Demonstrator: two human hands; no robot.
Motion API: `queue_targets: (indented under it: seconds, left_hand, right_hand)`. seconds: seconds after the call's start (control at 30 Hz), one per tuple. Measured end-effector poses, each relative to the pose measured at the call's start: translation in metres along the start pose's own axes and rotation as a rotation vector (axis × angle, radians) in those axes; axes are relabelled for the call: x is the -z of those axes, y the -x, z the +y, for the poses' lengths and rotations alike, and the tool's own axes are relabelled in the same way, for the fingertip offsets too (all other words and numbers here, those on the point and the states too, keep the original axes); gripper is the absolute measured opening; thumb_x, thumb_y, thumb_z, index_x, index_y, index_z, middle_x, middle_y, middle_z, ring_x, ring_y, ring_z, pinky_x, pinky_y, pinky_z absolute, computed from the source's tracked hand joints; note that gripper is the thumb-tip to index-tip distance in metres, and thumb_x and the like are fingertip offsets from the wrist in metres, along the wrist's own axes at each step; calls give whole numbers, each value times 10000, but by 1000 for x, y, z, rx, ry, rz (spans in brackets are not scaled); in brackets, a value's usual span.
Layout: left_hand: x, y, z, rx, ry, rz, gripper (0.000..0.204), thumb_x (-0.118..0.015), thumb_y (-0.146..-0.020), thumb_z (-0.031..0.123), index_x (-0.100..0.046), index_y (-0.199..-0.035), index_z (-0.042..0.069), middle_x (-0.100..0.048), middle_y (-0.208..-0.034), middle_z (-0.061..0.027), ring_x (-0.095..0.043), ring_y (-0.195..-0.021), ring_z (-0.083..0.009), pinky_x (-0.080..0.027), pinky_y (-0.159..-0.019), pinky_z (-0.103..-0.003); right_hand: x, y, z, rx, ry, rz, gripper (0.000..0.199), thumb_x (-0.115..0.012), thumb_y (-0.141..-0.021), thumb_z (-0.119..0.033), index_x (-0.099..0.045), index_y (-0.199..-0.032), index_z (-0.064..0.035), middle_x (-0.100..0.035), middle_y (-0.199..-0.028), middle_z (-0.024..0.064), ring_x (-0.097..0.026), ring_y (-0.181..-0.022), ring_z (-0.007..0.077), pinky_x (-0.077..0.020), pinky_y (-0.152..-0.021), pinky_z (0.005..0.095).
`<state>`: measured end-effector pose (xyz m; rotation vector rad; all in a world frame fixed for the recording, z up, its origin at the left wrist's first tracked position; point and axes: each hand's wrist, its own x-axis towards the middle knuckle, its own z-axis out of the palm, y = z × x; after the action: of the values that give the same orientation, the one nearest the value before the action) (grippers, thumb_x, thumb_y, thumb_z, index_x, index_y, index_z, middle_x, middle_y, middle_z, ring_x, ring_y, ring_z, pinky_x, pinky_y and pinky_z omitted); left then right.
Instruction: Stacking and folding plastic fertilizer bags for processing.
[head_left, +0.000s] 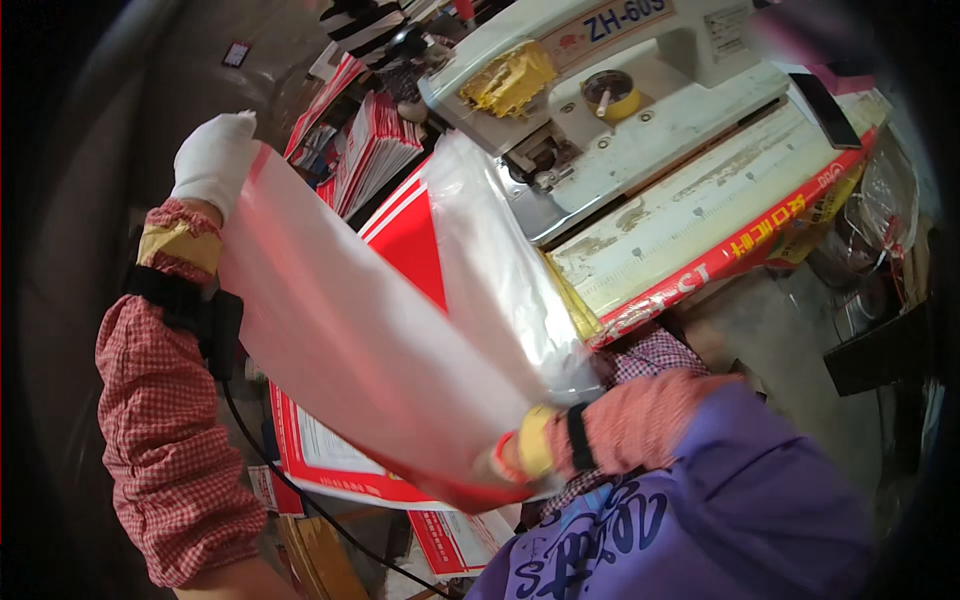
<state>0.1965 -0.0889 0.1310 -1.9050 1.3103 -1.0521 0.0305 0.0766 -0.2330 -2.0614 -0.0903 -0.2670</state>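
Note:
My left hand (pixel 215 165), in a white glove, is raised at the left and closed on the upper corner of a white-and-red sack (pixel 360 310). The sack stretches slantwise down to the right and is blurred. At its lower end my right hand (pixel 503 458) touches the edge; its fingers are smeared and partly hidden. A clear plastic liner (pixel 490 250) lies just behind the lifted sack. Beneath both lies another red-and-white printed sack (pixel 405 240).
A large pale industrial sewing machine (pixel 690 70) stands at the upper right, with a round yellow tin (pixel 612 95) on it. A dark phone (pixel 825 110) lies at its right. Folded red-and-white sacks (pixel 375 150) are stacked behind. A black cable (pixel 300 500) runs from my left wrist.

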Motion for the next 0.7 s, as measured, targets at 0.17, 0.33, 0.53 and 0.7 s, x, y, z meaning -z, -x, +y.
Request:
queue_targets:
  seconds: [0.17,0.33,0.53,0.7]
  left_hand:
    - [-1,13,-9,-75,7,0,312,-388,-885,256,-611,-918,40,-618,-910,-175,-586,-878,-338,-464,-758,-414]
    - [-5,12,20,-62,113,-1,305,-391,-874,223,-624,-914,31,-619,-909,-179,-581,-889,-342,-456,-765,-400]
    - [-2,11,27,-45,112,-10,320,-405,-863,249,-625,-911,20,-618,-927,-178,-580,-894,-342,-451,-780,-394]
    - [-5,9,41,-54,171,-21,335,-404,-865,264,-628,-907,19,-618,-927,-184,-577,-900,-345,-450,-784,-392]
  right_hand:
    - [80,83,28,-192,-16,322,314,-536,-779,-240,-576,-1066,-121,-604,-926,111,-563,-909,263,-432,-830,350]
    - [130,97,-5,-223,-250,833,347,-612,-734,-200,-563,-1057,-84,-598,-886,133,-557,-883,306,-422,-848,366]
    - [162,88,-12,-535,104,778,455,-608,-722,-23,-493,-1163,-13,-615,-843,162,-580,-777,319,-478,-734,356]
    - [145,93,-26,-217,-282,757,429,-589,-785,-144,-471,-1180,-25,-626,-786,118,-595,-658,249,-487,-624,332]
